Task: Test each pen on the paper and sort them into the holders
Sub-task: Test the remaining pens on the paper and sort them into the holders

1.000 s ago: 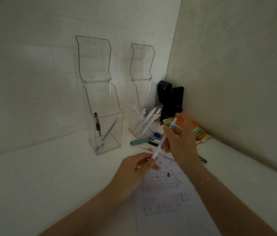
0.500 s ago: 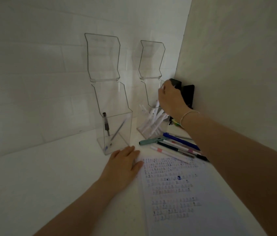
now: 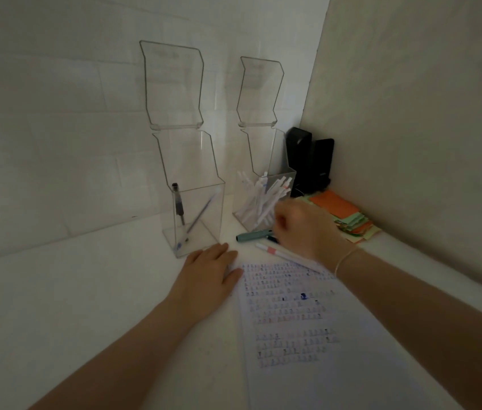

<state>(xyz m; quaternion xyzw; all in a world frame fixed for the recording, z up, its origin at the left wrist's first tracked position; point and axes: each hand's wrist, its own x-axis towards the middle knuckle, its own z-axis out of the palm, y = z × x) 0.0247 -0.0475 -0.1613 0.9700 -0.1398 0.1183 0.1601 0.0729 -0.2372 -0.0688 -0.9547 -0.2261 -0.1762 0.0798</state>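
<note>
Two clear acrylic holders stand by the back wall. The left holder (image 3: 195, 214) has two dark pens leaning inside. Several white pens fill the right holder (image 3: 264, 202). Loose pens lie in front of the right holder: a teal pen (image 3: 253, 234) and a white pen with a pink band (image 3: 275, 252). The paper (image 3: 307, 329) with rows of small marks lies on the white table. My left hand (image 3: 208, 272) rests flat at the paper's left edge. My right hand (image 3: 307, 232) hovers blurred over the loose pens with fingers curled; whether it holds one is hidden.
A stack of orange and green sticky notes (image 3: 346, 214) lies by the right wall. Two black boxes (image 3: 310, 161) stand in the corner behind the right holder. Walls close the table (image 3: 71, 291) at the back and right.
My right hand held a white pen, lifted it into the right holder, then came down empty over the loose pens. My left hand let go of the pen and lay flat on the table.
</note>
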